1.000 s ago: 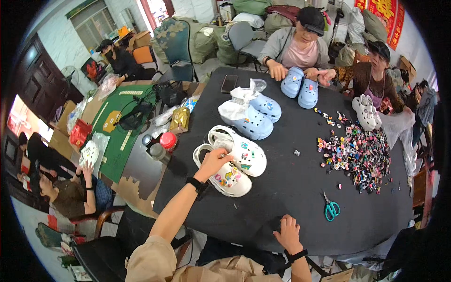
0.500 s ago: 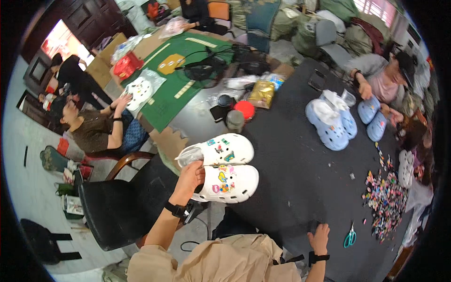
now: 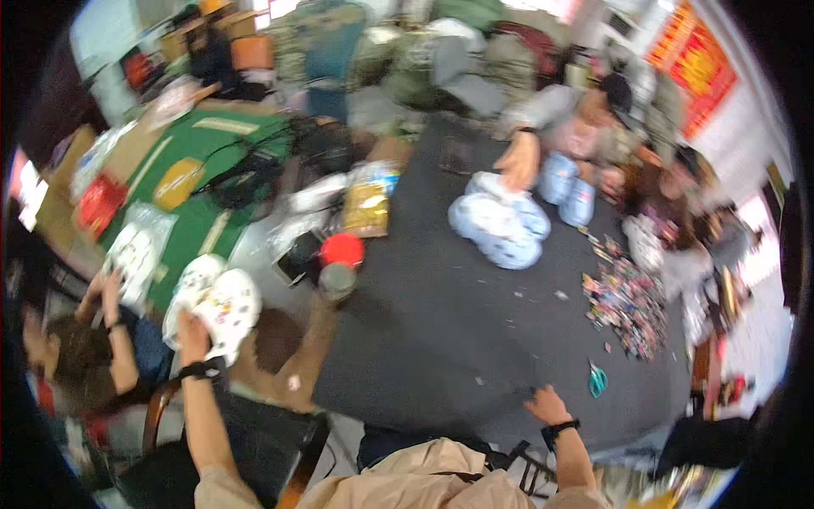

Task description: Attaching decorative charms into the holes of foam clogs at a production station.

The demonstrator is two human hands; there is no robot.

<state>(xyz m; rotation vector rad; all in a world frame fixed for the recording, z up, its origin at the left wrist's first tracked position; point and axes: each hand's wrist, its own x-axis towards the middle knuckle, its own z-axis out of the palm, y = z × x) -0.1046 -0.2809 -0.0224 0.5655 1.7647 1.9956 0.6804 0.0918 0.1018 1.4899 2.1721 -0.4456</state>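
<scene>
A pair of white clogs decorated with small colourful charms is gripped by my left hand, fingers wrapped at the heel end. It is held out to the far left, over the near edge of the green-topped table. My right hand rests on the near edge of the black table, holding nothing, its fingers apart though blurred. Teal-handled scissors lie to the right of it. Beyond the scissors spreads a pile of small colourful charms.
A seated person at left handles another white clog pair. Across the table, a co-worker's hand reaches over light-blue clogs. A red-lidded jar and gold packet stand mid-table. A black chair sits below my left arm.
My left hand has carried the white clogs to the left, toward the seated person. The view has swung to the right. The co-worker's hand has moved over the blue clogs.
</scene>
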